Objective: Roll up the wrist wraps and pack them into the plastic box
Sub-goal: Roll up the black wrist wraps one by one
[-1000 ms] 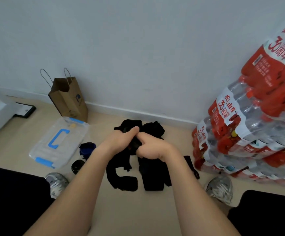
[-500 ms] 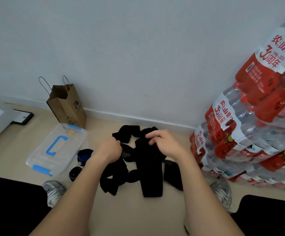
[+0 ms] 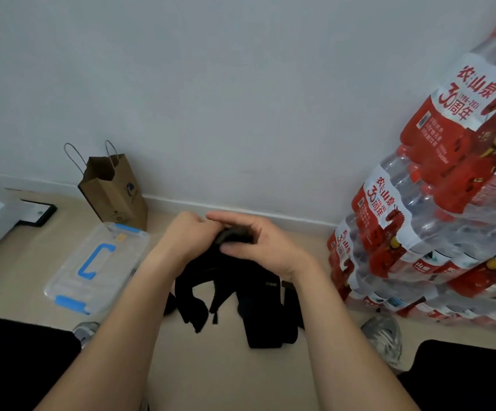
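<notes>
Black fabric wrist wrap, end rolled, gripped by curled left hand and right hand; its limp length hangs below the fingers.

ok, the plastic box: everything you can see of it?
The plastic box is clear, rectangular, closed, with a blue handle on top and blue latches at both ends. It lies flat on the floor, just in front of the paper bag, apart from the left hand; nothing grips it.

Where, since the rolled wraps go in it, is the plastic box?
Head view: the plastic box sits on the floor at left, just in front of the brown paper bag, left of the left hand.
</notes>
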`<state>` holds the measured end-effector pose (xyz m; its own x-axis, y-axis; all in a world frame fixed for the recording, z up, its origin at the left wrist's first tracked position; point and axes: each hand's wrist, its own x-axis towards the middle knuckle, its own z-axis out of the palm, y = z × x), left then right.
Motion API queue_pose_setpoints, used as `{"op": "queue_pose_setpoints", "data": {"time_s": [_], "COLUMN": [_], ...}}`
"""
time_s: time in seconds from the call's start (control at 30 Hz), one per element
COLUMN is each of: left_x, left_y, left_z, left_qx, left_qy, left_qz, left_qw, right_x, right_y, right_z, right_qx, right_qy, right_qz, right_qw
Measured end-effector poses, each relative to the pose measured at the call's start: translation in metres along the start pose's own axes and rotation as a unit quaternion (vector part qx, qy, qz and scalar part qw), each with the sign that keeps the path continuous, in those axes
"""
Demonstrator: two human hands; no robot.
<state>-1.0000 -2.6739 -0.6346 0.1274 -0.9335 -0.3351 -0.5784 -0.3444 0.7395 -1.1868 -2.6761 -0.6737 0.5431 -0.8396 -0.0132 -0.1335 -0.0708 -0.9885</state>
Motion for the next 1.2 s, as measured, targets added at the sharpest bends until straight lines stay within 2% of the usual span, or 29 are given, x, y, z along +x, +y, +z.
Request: {"op": "queue_pose_setpoints", "data": {"time_s": [0.07, 0.13, 0.2, 0.27, 0.37, 0.5, 0.57, 0.67, 0.7, 0.8, 0.9, 1.03, 1.1, 1.2], "left_x": [-0.005, -0.011, -0.014, -0.015, -0.015, -0.019, -0.023, -0.025, -0.026, -0.028, -0.025, -0.008, 0.004, 0.021], "left_y": [0.006, 0.011, 0.013, 0.014, 0.015, 0.031, 0.044, 0.064, 0.071, 0.089, 0.106, 0.127, 0.134, 0.138], "left_z": [-0.009, -0.015, -0.021, -0.030, -0.050, -0.083, -0.094, -0.103, -0.107, -0.128, -0.145, -0.152, -0.155, -0.154], "left_qx": [-0.046, -0.099, -0.131, -0.140, -0.120, -0.007, 0.040, 0.069, 0.059, 0.044, 0.082, 0.092, 0.063, -0.017], "left_qy": [-0.001, -0.031, -0.058, -0.091, -0.160, -0.245, -0.212, -0.082, -0.062, -0.076, -0.051, -0.014, -0.019, -0.047], "left_qz": [-0.001, -0.003, -0.008, -0.004, 0.056, 0.142, 0.150, 0.192, 0.209, 0.269, 0.328, 0.369, 0.362, 0.330], "left_qw": [0.999, 0.995, 0.990, 0.986, 0.978, 0.959, 0.965, 0.976, 0.974, 0.959, 0.940, 0.925, 0.930, 0.943], "right_x": [0.003, 0.004, 0.006, 0.010, 0.014, 0.013, 0.014, 0.014, 0.015, 0.021, 0.030, 0.041, 0.050, 0.067], "right_y": [-0.017, -0.029, -0.039, -0.046, -0.059, -0.094, -0.114, -0.142, -0.150, -0.174, -0.196, -0.223, -0.231, -0.224], "right_z": [0.000, 0.001, 0.006, 0.007, 0.002, -0.009, -0.015, -0.024, -0.025, -0.026, -0.031, -0.045, -0.053, -0.060], "right_qx": [0.009, 0.028, 0.050, 0.043, -0.019, -0.037, -0.076, -0.123, -0.132, -0.179, -0.241, -0.285, -0.262, -0.182], "right_qy": [0.000, 0.035, 0.103, 0.211, 0.301, 0.299, 0.279, 0.236, 0.228, 0.206, 0.184, 0.174, 0.200, 0.303], "right_qz": [-0.022, -0.025, -0.007, 0.005, -0.044, -0.089, -0.099, -0.075, -0.065, -0.027, 0.019, 0.000, -0.010, -0.011], "right_qw": [1.000, 0.999, 0.993, 0.977, 0.952, 0.949, 0.952, 0.961, 0.962, 0.962, 0.953, 0.943, 0.944, 0.935]}}
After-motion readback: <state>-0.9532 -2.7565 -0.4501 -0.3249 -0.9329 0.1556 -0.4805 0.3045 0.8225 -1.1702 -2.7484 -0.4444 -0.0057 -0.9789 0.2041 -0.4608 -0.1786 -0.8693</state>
